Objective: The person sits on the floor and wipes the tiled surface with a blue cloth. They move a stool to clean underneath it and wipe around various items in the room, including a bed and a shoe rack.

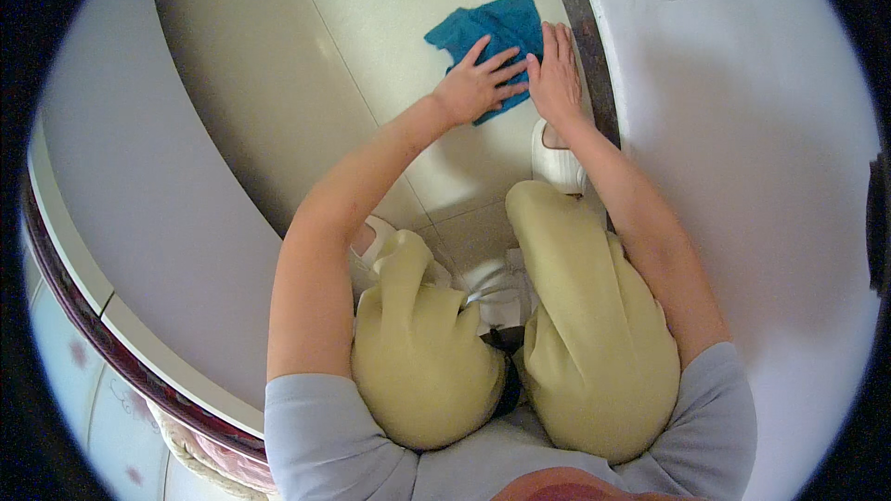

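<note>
A teal cloth [501, 21] lies spread and wrinkled on the pale tiled floor [376, 0]. On its lower part rests my left hand [477, 87], palm down with the fingers spread. At the cloth's right edge is my right hand [555, 76], its fingers straight and close together, beside the dark baseboard. The thumb of my right hand comes close to the fingertips of my left hand. Neither hand is closed around the cloth.
A white wall [731, 118] with a dark baseboard [597, 62] runs along the right. To the left stands a smooth grey panel [153, 174] with a pale rim. My white shoe [557, 167] is just below my right hand; my knees are bent.
</note>
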`<action>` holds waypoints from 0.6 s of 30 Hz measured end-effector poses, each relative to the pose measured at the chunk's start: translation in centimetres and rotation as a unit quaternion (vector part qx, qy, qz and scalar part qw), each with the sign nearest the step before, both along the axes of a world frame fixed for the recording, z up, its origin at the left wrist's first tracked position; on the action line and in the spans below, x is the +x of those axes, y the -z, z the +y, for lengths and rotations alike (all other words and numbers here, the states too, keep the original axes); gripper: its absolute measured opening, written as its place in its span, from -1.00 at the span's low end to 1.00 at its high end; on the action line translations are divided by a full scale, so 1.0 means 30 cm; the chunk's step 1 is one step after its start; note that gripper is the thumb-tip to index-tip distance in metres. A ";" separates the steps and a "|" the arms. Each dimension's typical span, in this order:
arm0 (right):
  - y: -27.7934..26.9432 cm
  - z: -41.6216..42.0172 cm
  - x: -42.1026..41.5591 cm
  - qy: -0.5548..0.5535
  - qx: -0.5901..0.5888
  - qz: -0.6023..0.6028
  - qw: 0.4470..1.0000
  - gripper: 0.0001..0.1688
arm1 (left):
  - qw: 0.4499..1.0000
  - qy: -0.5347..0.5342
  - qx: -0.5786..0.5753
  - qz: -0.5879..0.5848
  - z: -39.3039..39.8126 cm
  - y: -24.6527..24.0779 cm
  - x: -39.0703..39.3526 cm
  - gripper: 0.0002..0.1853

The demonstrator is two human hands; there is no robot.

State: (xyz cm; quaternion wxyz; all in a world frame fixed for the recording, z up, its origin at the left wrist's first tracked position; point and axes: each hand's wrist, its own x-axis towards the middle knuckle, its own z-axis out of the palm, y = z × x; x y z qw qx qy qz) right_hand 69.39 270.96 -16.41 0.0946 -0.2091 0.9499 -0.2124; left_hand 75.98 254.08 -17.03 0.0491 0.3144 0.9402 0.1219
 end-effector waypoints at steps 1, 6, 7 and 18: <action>0.000 0.001 -0.004 0.001 -0.005 0.002 1.000 -0.34 | 1.000 0.002 -0.017 0.003 0.002 0.007 -0.061 -0.44; -0.003 0.001 -0.025 0.002 -0.021 0.005 1.000 -0.31 | 0.990 -0.093 -0.080 0.064 -0.023 0.043 -0.339 -0.36; -0.008 -0.009 -0.028 0.001 -0.019 -0.006 1.000 -0.31 | 0.985 -0.132 -0.084 0.074 -0.062 0.065 -0.371 -0.36; -0.028 -0.084 -0.008 -0.076 0.069 -0.009 0.995 -0.22 | 0.788 -0.595 -0.153 0.032 -0.702 0.133 0.189 -0.38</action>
